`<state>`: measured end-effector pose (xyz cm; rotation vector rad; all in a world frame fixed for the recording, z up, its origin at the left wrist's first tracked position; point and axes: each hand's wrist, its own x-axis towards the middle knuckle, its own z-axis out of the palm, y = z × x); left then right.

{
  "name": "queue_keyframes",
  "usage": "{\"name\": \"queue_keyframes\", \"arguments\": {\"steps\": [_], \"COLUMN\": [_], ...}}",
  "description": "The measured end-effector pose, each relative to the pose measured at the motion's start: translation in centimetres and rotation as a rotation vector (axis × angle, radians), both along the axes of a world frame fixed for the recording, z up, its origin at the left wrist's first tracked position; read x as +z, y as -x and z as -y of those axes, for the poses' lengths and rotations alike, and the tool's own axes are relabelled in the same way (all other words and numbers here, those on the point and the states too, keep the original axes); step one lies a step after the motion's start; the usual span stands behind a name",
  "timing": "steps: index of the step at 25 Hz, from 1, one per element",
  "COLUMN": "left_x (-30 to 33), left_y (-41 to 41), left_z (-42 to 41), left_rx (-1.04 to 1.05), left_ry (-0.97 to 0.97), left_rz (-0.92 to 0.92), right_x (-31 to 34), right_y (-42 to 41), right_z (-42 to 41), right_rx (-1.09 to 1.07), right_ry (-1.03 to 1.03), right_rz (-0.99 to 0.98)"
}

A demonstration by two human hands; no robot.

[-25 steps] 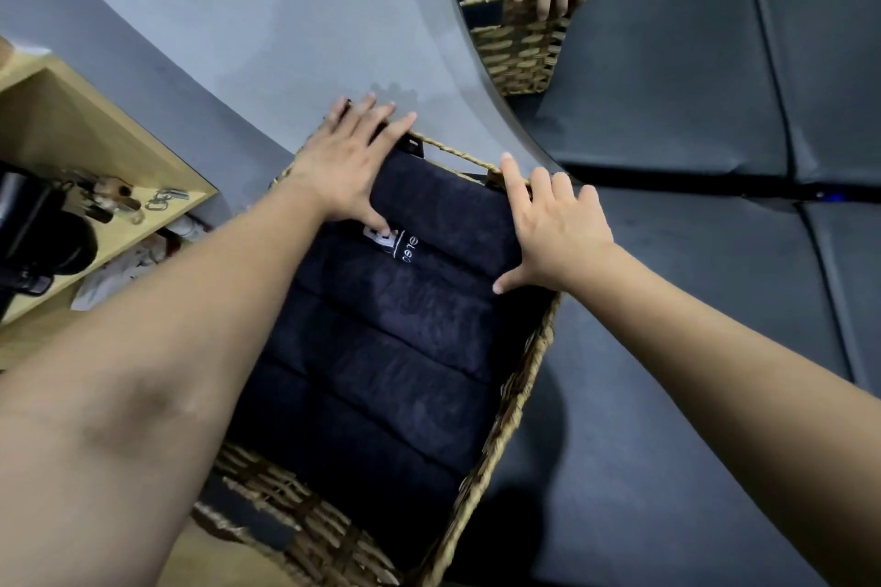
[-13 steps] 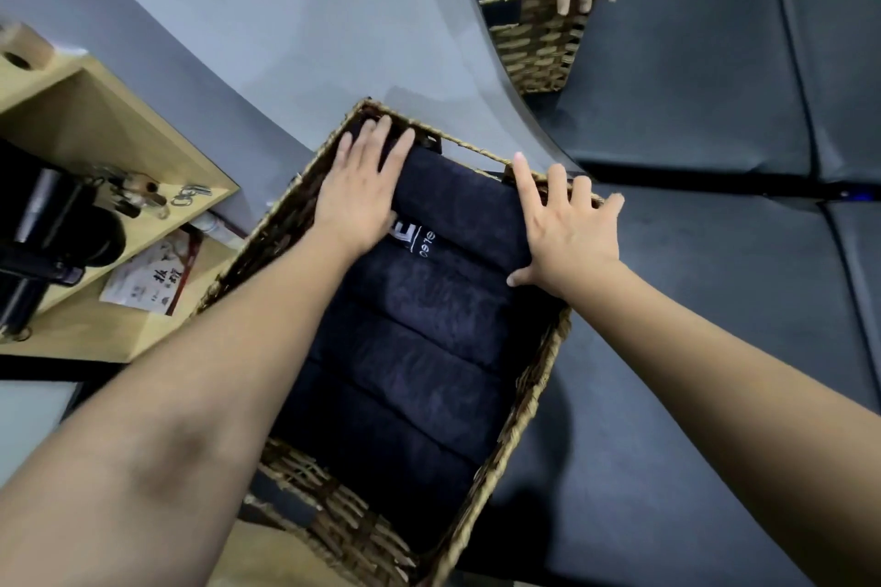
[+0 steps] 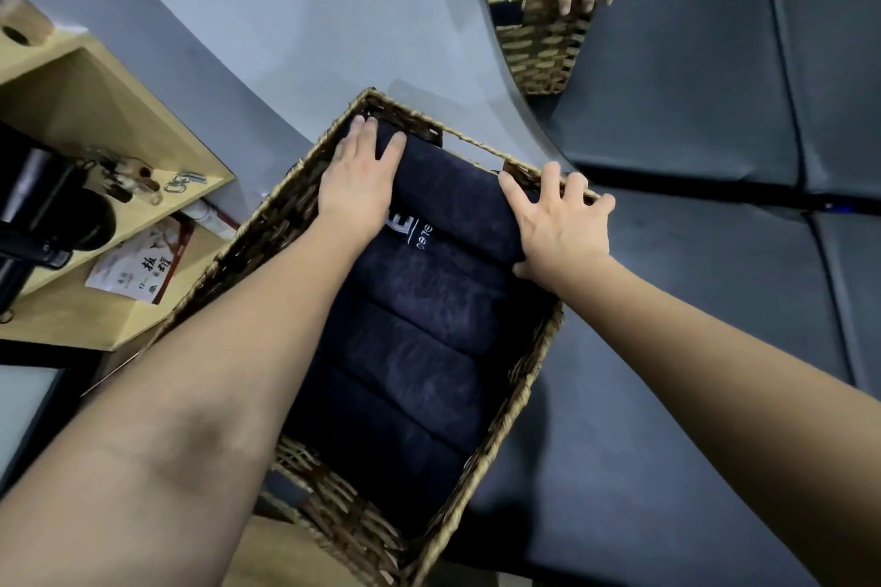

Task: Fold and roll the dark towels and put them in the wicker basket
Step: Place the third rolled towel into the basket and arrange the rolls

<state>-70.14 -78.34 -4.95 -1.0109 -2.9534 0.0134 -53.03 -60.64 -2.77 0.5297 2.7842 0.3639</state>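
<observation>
Seating the last roll at the basket's far end.

Both palms lie flat and unclenched on the far towel [image 3: 457,200] in the basket [image 3: 534,362]: left hand [image 3: 357,186], right hand [image 3: 562,224]. Press evenly between them, level with the nearer rolls.

rolled dark towels [image 3: 419,362] in the wicker basket [image 3: 496,439]: four visible, perhaps more beneath the forearm. wicker baskets: one, plus its reflection in the mirror [image 3: 548,48]. hands: two, left hand [image 3: 357,186] and right hand [image 3: 560,229]. dark cushions [image 3: 691,72]: four panels. wooden shelf units [image 3: 95,100]: one.
</observation>
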Motion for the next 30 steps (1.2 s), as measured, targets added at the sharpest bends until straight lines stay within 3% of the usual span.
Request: {"name": "queue_keyframes", "arguments": {"steps": [9,19,24,30], "left_x": [-1.1,-0.3,0.2,2.4], "left_y": [0.9,-0.4,-0.3,-2.3], "left_z": [0.0,0.7,0.1,0.4], "left_rx": [0.076,0.109,0.122,0.052], "left_ry": [-0.013,0.019,0.123,0.070], "left_rz": [0.215,0.248,0.257,0.315], "right_x": [-0.2,-0.7,-0.8,0.3], "right_y": [0.4,-0.3,-0.2,-0.5], "right_z": [0.2,-0.5,-0.3,-0.9], "right_rx": [-0.013,0.002,0.006,0.005], "right_ry": [-0.003,0.029,0.024,0.177], "right_rz": [-0.010,-0.052,-0.063,-0.033]}}
